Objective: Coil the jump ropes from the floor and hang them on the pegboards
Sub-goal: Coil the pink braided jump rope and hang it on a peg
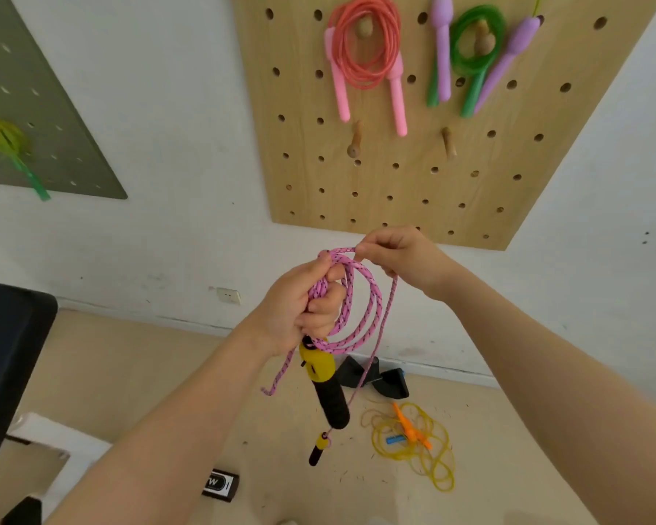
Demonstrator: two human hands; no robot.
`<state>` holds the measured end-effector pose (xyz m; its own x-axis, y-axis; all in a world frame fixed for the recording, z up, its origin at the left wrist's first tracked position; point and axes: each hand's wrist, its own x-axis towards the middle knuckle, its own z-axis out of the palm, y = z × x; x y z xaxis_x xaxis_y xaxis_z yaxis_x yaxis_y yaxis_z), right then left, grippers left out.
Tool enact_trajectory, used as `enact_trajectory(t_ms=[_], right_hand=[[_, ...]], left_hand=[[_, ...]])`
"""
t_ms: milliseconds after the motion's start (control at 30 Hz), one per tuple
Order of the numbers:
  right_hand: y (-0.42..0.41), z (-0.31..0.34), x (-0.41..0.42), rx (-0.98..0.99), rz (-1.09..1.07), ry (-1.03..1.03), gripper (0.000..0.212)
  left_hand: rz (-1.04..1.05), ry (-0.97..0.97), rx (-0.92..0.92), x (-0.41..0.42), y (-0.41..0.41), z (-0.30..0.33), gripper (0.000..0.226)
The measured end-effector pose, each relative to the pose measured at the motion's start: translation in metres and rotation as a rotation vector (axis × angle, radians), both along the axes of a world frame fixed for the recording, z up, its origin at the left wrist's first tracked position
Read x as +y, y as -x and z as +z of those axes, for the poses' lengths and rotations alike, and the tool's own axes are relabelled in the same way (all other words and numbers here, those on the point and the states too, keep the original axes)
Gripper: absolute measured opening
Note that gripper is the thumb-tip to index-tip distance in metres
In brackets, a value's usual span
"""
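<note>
- Pink rope [360, 297] loops gather in our left hand [300, 301], fist closed round them.
- Our right hand [398, 259] pinches the next loop, just beside the left; tail hangs down.

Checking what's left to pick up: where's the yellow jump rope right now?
Head view, lower right: the yellow jump rope lies loose on the floor below the wooden pegboard, right of the dangling black handle.

two bare pegs [355, 145] on the wooden pegboard [394, 191] stand unblocked; hung ropes [364, 51] crowd the upper pegs.
</note>
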<state>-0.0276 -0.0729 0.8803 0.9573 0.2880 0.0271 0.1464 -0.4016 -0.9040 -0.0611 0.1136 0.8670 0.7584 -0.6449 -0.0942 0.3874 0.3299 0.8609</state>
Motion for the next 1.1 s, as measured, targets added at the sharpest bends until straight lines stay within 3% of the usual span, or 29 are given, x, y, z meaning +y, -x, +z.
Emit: enact_trajectory(t_ms=[167,267,367,467,533,600,700,867,1000,1100], right_hand=[[0.010,-0.033,0.005,0.139,0.125,0.203,0.027],[0.023,-0.043,0.007,0.244,0.324,0.462,0.030],[0.036,-0.040,0.007,0.304,0.483,0.585,0.033],[0.042,-0.017,0.002,0.209,0.596,0.623,0.032],[0.043,0.002,-0.002,0.151,0.598,0.513,0.023],[0.042,0.017,-0.009,0.096,0.495,0.332,0.014],[0.036,0.031,-0.024,-0.045,0.240,0.119,0.012],[0.026,0.031,-0.049,-0.177,-0.071,0.034,0.012],[0.028,0.016,-0.062,-0.152,-0.116,0.082,0.034],[0.038,0.002,-0.065,-0.106,0.025,0.272,0.030]], left_hand=[[0.388,0.161,0.002,-0.004,-0.007,0.006,0.047],[0.644,0.163,0.099,-0.004,-0.016,0.002,0.038],[0.788,0.114,0.205,-0.001,-0.028,-0.014,0.036],[0.804,-0.317,0.134,0.004,-0.037,-0.044,0.034],[0.706,-0.606,0.002,0.000,-0.030,-0.053,0.043],[0.598,-0.727,-0.079,-0.012,-0.016,-0.050,0.043],[0.416,-0.633,-0.178,-0.034,0.005,-0.035,0.043],[0.164,-0.279,-0.115,-0.059,0.028,-0.005,0.043],[0.092,-0.057,-0.099,-0.074,0.034,0.016,0.041],[0.214,0.046,-0.178,-0.088,0.037,0.027,0.035]])
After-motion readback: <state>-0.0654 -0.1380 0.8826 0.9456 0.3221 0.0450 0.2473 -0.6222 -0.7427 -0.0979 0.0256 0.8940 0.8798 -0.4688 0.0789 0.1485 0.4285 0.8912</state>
